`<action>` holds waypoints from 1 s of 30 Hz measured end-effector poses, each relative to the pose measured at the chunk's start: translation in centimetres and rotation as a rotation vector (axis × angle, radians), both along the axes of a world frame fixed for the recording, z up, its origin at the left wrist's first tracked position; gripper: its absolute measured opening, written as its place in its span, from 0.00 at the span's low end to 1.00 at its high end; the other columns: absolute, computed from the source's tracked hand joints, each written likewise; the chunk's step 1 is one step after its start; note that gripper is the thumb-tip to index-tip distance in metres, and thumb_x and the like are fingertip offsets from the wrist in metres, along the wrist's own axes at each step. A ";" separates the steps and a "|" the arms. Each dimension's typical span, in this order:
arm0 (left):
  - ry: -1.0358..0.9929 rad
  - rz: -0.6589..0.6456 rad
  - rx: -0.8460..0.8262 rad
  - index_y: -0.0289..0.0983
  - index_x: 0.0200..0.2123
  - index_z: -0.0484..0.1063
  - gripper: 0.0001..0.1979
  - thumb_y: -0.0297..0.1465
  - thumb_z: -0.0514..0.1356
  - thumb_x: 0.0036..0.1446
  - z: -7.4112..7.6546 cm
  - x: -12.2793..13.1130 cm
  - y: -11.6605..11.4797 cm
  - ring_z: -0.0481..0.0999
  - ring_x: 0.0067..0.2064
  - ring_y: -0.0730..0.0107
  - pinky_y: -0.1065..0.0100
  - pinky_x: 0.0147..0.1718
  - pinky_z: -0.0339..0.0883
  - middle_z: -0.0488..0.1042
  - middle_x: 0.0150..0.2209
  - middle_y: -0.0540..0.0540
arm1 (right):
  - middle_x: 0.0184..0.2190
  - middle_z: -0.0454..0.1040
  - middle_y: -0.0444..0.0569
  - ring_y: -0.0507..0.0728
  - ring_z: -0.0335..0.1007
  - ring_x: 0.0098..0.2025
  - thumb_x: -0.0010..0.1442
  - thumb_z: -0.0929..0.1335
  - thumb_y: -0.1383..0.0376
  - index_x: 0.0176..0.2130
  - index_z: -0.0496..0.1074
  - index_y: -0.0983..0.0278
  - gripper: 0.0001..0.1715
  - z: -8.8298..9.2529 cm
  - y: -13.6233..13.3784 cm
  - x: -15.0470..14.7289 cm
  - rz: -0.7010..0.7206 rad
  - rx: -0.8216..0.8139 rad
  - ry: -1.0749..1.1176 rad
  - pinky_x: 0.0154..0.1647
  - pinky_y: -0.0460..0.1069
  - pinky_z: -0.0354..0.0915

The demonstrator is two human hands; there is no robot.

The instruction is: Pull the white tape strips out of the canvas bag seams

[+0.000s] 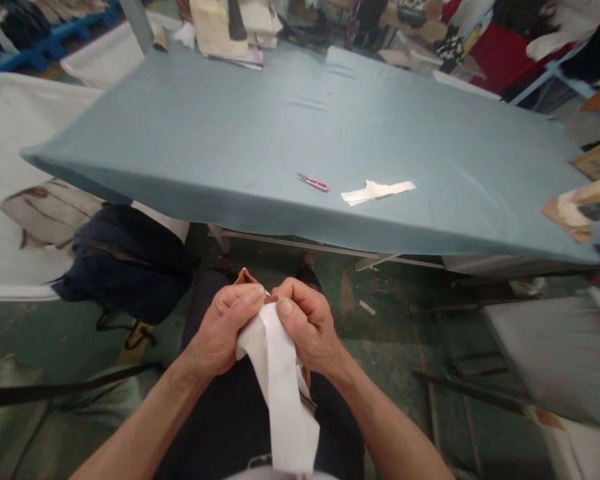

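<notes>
Over my lap, my left hand (234,323) and my right hand (307,321) pinch the top of a white cloth strip (286,387) between thumbs and fingers. The strip hangs down toward my waist. A brown piece (271,300) shows between my fingertips at the strip's upper end, and a brown corner sticks up behind my left hand. More brown and striped material shows beside the strip, below my right hand. My fingers hide how these pieces join.
Ahead stands a table with a blue-grey cover (220,147). Pink-handled thread snips (314,183) and a cream cloth scrap (377,192) lie near its front edge. A dark blue bag (125,260) is at the left, and stacked pieces (225,30) sit at the back.
</notes>
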State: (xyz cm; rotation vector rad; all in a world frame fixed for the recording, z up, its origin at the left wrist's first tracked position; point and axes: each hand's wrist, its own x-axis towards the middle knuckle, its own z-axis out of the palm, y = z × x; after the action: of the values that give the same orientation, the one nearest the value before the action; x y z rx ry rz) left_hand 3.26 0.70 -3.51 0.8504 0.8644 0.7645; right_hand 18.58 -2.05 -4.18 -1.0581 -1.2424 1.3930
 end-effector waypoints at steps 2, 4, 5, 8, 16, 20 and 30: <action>0.010 -0.070 0.022 0.38 0.21 0.62 0.32 0.58 0.71 0.48 -0.6 -1.1 0.5 0.51 0.21 0.79 0.73 0.19 0.45 0.58 0.19 0.56 | 0.22 0.58 0.37 0.49 0.49 0.23 0.71 0.66 0.46 0.31 0.64 0.60 0.24 0.0 0.0 0.2 0.004 0.021 -0.040 0.25 0.47 0.50; 0.055 -0.158 0.070 0.37 0.22 0.65 0.30 0.55 0.74 0.47 -0.6 -2.3 1.0 0.53 0.22 0.79 0.74 0.20 0.46 0.60 0.21 0.56 | 0.22 0.58 0.37 0.49 0.50 0.23 0.71 0.66 0.50 0.32 0.64 0.60 0.21 0.1 0.1 0.4 0.028 0.069 -0.078 0.25 0.47 0.50; 0.094 -0.201 0.105 0.37 0.23 0.65 0.28 0.52 0.75 0.48 -0.3 -2.8 1.2 0.53 0.23 0.78 0.75 0.20 0.47 0.59 0.22 0.56 | 0.22 0.58 0.37 0.49 0.50 0.23 0.71 0.66 0.52 0.32 0.65 0.60 0.19 0.1 0.2 0.5 0.041 0.093 -0.097 0.25 0.47 0.51; 0.243 -0.293 0.211 0.37 0.24 0.67 0.24 0.47 0.72 0.54 0.9 -3.7 1.6 0.54 0.25 0.77 0.75 0.22 0.49 0.58 0.23 0.56 | 0.23 0.61 0.37 0.49 0.53 0.24 0.71 0.67 0.56 0.33 0.67 0.61 0.16 0.2 0.6 0.7 0.060 0.155 -0.138 0.27 0.47 0.52; 0.143 -0.273 0.205 0.37 0.25 0.66 0.24 0.47 0.71 0.55 0.1 -4.4 0.5 0.53 0.24 0.77 0.76 0.21 0.51 0.58 0.24 0.56 | 0.25 0.58 0.38 0.50 0.50 0.25 0.72 0.65 0.52 0.32 0.63 0.60 0.20 0.2 0.2 -0.4 0.155 0.014 0.002 0.27 0.47 0.52; 0.078 -0.177 0.176 0.37 0.23 0.66 0.28 0.52 0.73 0.54 -1.4 -4.8 -0.4 0.55 0.22 0.78 0.76 0.18 0.50 0.59 0.22 0.56 | 0.25 0.59 0.37 0.50 0.53 0.26 0.73 0.65 0.53 0.34 0.64 0.60 0.18 -0.1 0.0 -0.9 0.191 0.084 -0.027 0.28 0.46 0.54; 0.425 -0.265 0.601 0.36 0.28 0.76 0.13 0.35 0.63 0.65 3.4 -5.5 0.6 0.66 0.25 0.76 0.77 0.22 0.58 0.71 0.24 0.53 | 0.25 0.64 0.36 0.46 0.55 0.24 0.67 0.68 0.66 0.34 0.69 0.63 0.07 3.7 2.1 2.1 0.332 0.465 -0.439 0.28 0.44 0.52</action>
State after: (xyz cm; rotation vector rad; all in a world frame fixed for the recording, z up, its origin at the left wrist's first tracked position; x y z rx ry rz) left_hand -2.28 1.33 -0.07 1.6713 0.8763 0.6204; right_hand 20.67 0.09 -0.50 -0.8743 -2.0232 1.0467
